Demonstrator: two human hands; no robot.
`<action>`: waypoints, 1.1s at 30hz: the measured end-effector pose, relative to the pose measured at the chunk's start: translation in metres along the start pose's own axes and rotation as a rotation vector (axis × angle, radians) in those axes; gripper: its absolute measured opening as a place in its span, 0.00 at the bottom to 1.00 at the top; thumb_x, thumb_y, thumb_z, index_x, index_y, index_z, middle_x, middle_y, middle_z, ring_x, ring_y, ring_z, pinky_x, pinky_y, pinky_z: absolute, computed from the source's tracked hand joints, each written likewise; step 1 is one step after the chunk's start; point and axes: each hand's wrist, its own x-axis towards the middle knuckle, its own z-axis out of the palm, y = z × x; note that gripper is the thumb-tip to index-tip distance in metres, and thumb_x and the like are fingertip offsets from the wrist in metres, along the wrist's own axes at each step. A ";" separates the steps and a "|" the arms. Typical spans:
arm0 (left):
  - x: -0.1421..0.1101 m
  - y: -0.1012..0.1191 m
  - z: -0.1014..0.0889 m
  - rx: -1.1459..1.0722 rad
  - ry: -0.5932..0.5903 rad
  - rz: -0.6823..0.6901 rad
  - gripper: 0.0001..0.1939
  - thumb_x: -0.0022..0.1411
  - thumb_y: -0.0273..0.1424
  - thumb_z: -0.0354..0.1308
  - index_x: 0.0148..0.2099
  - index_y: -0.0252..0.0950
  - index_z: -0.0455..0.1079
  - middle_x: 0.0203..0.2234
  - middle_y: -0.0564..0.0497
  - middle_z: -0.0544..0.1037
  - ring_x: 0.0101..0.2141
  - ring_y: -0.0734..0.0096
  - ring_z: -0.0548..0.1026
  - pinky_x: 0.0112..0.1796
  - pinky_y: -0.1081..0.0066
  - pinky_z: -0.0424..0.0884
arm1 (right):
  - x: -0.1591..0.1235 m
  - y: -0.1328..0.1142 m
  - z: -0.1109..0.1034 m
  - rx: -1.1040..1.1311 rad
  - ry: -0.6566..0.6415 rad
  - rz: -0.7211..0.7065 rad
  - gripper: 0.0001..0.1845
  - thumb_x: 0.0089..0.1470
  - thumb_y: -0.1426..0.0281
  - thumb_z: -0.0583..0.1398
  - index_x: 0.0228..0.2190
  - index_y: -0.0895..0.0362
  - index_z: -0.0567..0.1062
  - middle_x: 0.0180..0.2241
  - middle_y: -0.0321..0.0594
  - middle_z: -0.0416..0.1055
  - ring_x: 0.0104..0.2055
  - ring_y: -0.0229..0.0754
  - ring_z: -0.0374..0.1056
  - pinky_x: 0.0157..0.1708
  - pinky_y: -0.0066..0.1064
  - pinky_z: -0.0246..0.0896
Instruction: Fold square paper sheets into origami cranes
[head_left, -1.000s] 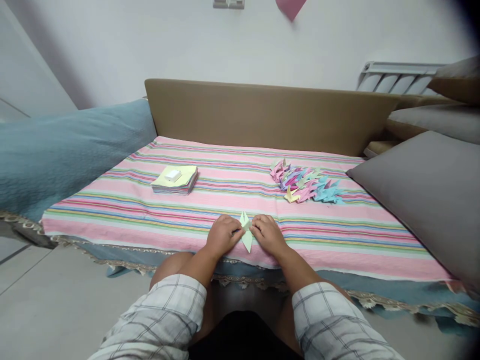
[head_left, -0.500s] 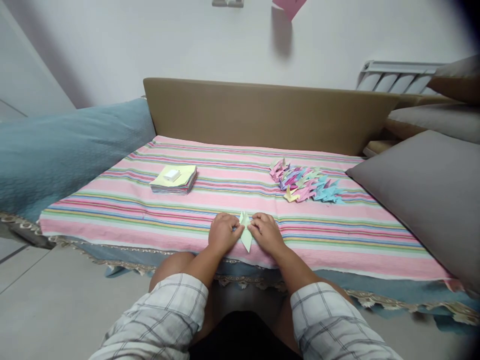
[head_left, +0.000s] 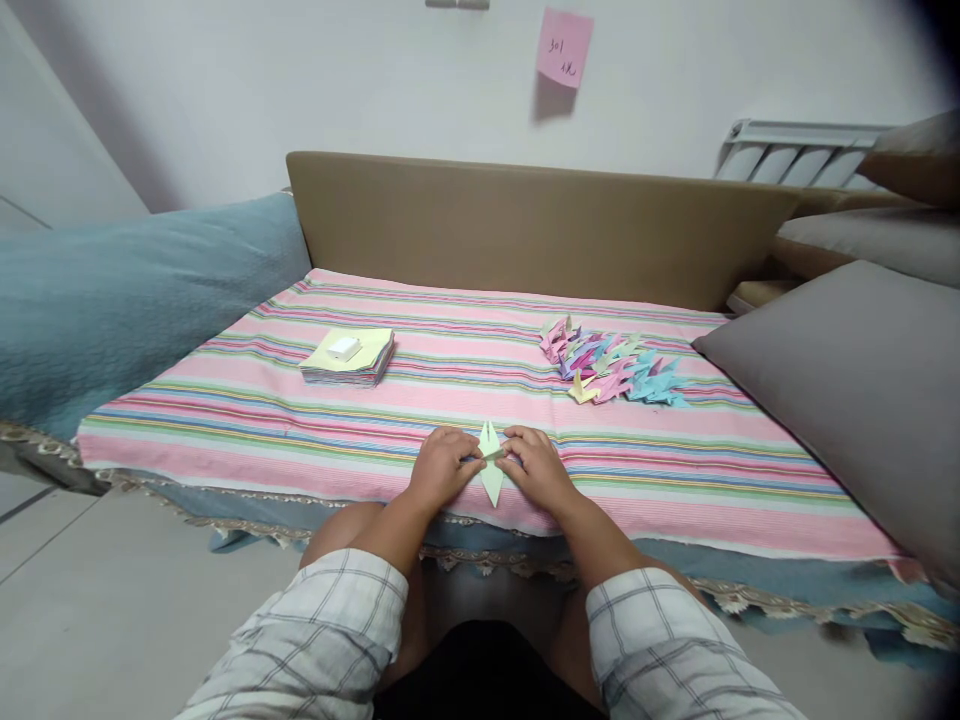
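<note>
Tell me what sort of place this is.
Probably a room in someone's home, perhaps a living room or bedroom: a striped cloth lies before a brown backrest, with grey cushions on the right, like a sofa or daybed.

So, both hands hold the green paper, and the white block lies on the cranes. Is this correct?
Not quite: the head view shows the white block on the paper stack, not on the cranes. The left hand and right hand do hold the green paper.
</note>
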 end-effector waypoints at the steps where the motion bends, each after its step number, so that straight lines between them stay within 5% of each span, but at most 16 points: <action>1: 0.000 0.000 0.000 0.006 -0.010 -0.001 0.03 0.53 0.32 0.62 0.33 0.41 0.74 0.36 0.52 0.79 0.42 0.64 0.72 0.46 0.61 0.64 | 0.000 0.001 0.000 0.003 -0.008 -0.014 0.04 0.52 0.66 0.60 0.32 0.52 0.74 0.48 0.39 0.67 0.50 0.46 0.58 0.49 0.40 0.54; 12: 0.003 0.002 0.001 -0.030 -0.009 -0.101 0.01 0.50 0.30 0.63 0.28 0.41 0.74 0.34 0.53 0.80 0.41 0.64 0.73 0.44 0.64 0.65 | 0.002 -0.002 0.002 -0.020 0.000 0.039 0.03 0.51 0.67 0.60 0.29 0.53 0.74 0.49 0.38 0.67 0.51 0.46 0.57 0.50 0.41 0.53; 20: 0.005 0.009 0.003 -0.010 0.051 -0.146 0.09 0.55 0.33 0.58 0.25 0.40 0.74 0.30 0.53 0.80 0.37 0.67 0.74 0.43 0.66 0.65 | 0.003 -0.005 0.002 -0.021 0.004 0.096 0.11 0.57 0.65 0.54 0.31 0.53 0.76 0.52 0.39 0.65 0.54 0.46 0.56 0.52 0.41 0.52; 33: 0.008 0.017 0.008 0.092 0.057 -0.296 0.11 0.52 0.32 0.58 0.20 0.38 0.64 0.26 0.53 0.76 0.34 0.68 0.70 0.39 0.68 0.61 | 0.009 -0.030 0.008 -0.085 0.129 0.320 0.12 0.50 0.64 0.59 0.18 0.55 0.71 0.49 0.37 0.69 0.52 0.47 0.60 0.48 0.42 0.52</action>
